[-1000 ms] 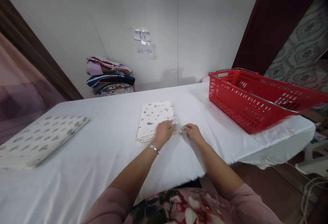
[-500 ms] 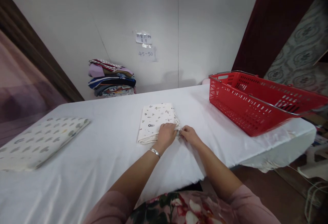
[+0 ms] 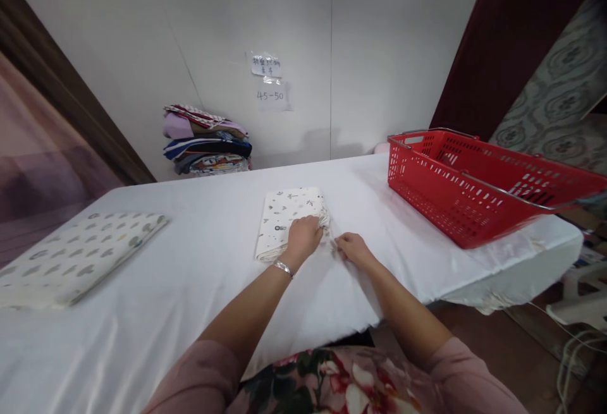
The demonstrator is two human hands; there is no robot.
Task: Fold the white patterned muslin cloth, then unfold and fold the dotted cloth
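Head camera: the left hand (image 3: pixel 303 236) rests on a folded cream-white cloth printed with small grey and dark motifs (image 3: pixel 284 208), its fingers curled closed on the bunched right edge. The right hand (image 3: pixel 355 248) is just beside it, fingers drawn nearly together; the tips meet a pale, blurred flap at the cloth's near right corner, and I cannot tell whether they pinch it. A shiny silver-coloured bracelet (image 3: pixel 283 267) circles the left wrist. Below the forearms show dusty-pink sleeves (image 3: pixel 203 370) and a garment with red, white and green flowers (image 3: pixel 341 382).

The folded cloth lies flat near the middle of a long table under a smooth white cover (image 3: pixel 213 212), its layered folds showing along the near side. Well apart, at the table's left, lies a larger folded cream cloth with rows of grey cloud-like shapes (image 3: pixel 80 253). On the right stands a red perforated plastic basket with metal handles (image 3: pixel 458 215), upright and partly past the table's edge.

Beyond the far edge, against a pale panelled wall (image 3: pixel 379 41), is a pile of folded multicoloured fabrics (image 3: pixel 206 142); what supports it is hidden. Two white paper notes are taped above, the upper handwritten (image 3: pixel 266 65), the lower reading "45-50" (image 3: pixel 274 96). A dark maroon drape (image 3: pixel 484 41) hangs behind the basket.
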